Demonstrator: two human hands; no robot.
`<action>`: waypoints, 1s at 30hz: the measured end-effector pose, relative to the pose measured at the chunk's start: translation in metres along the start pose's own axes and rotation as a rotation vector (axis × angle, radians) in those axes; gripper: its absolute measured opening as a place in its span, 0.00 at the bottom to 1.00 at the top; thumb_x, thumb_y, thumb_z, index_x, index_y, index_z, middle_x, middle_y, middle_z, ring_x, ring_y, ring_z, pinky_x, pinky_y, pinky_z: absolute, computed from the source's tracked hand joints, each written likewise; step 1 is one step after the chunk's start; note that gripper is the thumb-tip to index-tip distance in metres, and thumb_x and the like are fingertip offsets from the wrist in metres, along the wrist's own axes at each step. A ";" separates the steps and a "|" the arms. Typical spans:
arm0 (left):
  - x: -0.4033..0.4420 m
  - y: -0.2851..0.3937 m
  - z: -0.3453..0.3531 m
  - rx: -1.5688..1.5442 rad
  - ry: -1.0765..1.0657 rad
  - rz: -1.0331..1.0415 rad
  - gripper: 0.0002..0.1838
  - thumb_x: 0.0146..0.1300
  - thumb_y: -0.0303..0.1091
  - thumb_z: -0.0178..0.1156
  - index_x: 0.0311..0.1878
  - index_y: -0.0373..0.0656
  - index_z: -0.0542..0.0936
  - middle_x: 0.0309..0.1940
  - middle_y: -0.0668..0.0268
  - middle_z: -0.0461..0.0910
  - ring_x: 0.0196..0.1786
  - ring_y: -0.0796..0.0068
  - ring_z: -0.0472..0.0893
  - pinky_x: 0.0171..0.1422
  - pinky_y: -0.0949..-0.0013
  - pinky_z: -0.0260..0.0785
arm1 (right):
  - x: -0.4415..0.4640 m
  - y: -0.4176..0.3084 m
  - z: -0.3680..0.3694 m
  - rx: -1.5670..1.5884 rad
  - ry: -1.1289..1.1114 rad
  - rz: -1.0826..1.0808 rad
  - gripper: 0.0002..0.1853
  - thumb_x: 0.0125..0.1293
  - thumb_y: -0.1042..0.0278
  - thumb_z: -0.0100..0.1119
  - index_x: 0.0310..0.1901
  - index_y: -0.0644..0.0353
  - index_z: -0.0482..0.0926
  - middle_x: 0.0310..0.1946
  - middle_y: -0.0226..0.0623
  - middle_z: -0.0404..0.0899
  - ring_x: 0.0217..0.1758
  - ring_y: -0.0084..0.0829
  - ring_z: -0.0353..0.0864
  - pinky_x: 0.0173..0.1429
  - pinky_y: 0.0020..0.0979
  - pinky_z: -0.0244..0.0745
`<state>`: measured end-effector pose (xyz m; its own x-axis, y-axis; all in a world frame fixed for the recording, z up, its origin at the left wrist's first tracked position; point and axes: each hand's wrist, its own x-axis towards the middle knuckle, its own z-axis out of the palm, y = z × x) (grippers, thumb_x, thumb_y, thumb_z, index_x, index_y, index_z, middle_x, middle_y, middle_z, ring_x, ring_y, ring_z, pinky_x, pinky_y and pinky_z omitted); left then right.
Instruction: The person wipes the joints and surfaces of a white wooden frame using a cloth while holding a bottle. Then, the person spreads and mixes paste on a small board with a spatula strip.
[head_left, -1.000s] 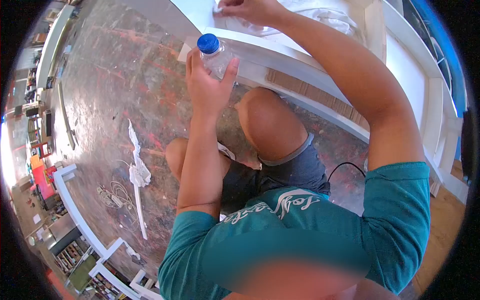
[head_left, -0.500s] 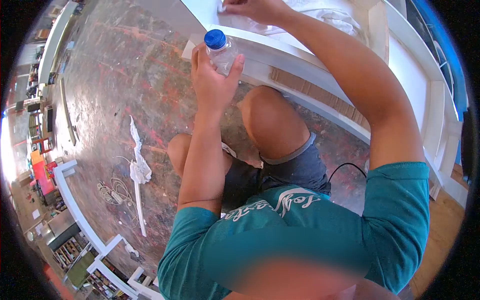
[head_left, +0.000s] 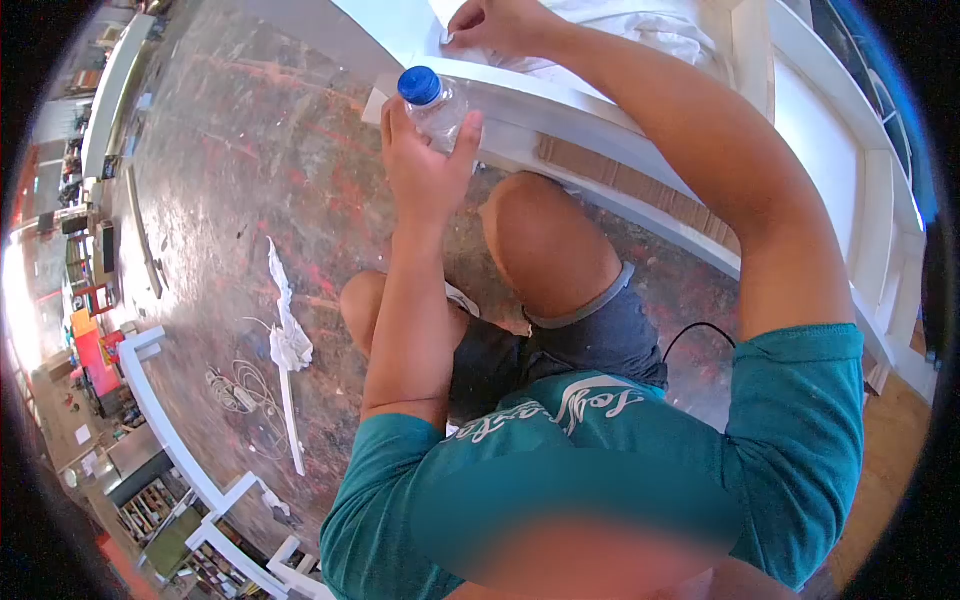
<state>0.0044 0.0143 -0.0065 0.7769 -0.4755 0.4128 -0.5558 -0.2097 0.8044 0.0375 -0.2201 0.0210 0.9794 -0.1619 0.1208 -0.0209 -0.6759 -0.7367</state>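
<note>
A clear plastic bottle [head_left: 438,120] with a blue screw cap [head_left: 419,86] is in my left hand [head_left: 428,172], held upright with the thumb on its right side. My right hand [head_left: 503,28] is at the top of the view, over the white panel of a piece of furniture. Its fingers are pinched together on the edge of a white cloth [head_left: 640,28], which lies crumpled on the panel behind the wrist. How much of the cloth is between the fingers is partly hidden.
The white wooden frame [head_left: 815,120] runs along the top right, with a corrugated cardboard strip [head_left: 640,188] below its edge. On the stained floor [head_left: 225,170] lie a white stick with a crumpled white scrap [head_left: 290,345] and a coiled cord [head_left: 238,390]. White framing [head_left: 170,425] stands lower left.
The bottle and my left hand have shifted slightly left and down in the view. My right hand has come a little lower on the panel, still pinching the cloth.
</note>
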 end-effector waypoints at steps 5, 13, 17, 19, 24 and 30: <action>-0.003 0.002 0.001 -0.092 0.031 -0.075 0.38 0.59 0.42 0.78 0.67 0.35 0.70 0.60 0.52 0.72 0.60 0.53 0.79 0.56 0.56 0.82 | -0.006 -0.027 -0.018 0.227 0.004 0.074 0.13 0.60 0.61 0.79 0.41 0.62 0.92 0.30 0.37 0.91 0.29 0.24 0.85 0.37 0.31 0.80; -0.004 0.000 0.004 0.068 0.045 0.116 0.37 0.56 0.43 0.79 0.66 0.43 0.74 0.56 0.58 0.77 0.56 0.57 0.81 0.46 0.60 0.80 | -0.002 -0.011 -0.007 0.175 0.033 0.015 0.15 0.59 0.58 0.80 0.40 0.61 0.92 0.29 0.38 0.91 0.28 0.21 0.83 0.36 0.30 0.79; -0.009 0.004 0.009 0.017 -0.023 0.169 0.36 0.54 0.44 0.80 0.64 0.47 0.76 0.52 0.61 0.81 0.53 0.58 0.82 0.45 0.60 0.77 | -0.003 -0.012 -0.010 0.116 0.011 0.045 0.14 0.60 0.60 0.79 0.40 0.62 0.92 0.29 0.37 0.91 0.28 0.23 0.83 0.37 0.32 0.79; -0.012 0.004 0.012 -0.025 -0.073 0.154 0.36 0.53 0.45 0.80 0.64 0.47 0.75 0.52 0.61 0.81 0.52 0.58 0.83 0.47 0.59 0.78 | -0.002 -0.011 -0.009 0.008 0.009 -0.048 0.13 0.61 0.62 0.78 0.40 0.62 0.92 0.30 0.37 0.91 0.29 0.24 0.84 0.37 0.33 0.79; -0.011 0.010 0.010 0.019 -0.053 0.245 0.35 0.55 0.45 0.79 0.64 0.48 0.74 0.52 0.60 0.82 0.53 0.52 0.84 0.51 0.56 0.80 | -0.009 -0.036 -0.033 0.093 -0.018 -0.482 0.09 0.65 0.66 0.74 0.41 0.62 0.91 0.33 0.40 0.90 0.34 0.30 0.87 0.40 0.35 0.80; -0.010 0.006 0.007 0.026 -0.058 0.304 0.38 0.53 0.49 0.81 0.63 0.44 0.75 0.50 0.55 0.84 0.51 0.53 0.87 0.55 0.55 0.82 | -0.017 -0.058 -0.031 -0.114 -0.104 -0.779 0.07 0.62 0.73 0.71 0.41 0.63 0.89 0.38 0.44 0.88 0.36 0.46 0.88 0.41 0.40 0.82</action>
<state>-0.0089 0.0119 -0.0086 0.5561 -0.5674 0.6074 -0.7683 -0.0722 0.6360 0.0159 -0.2002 0.0822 0.7342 0.4519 0.5067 0.6631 -0.6375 -0.3922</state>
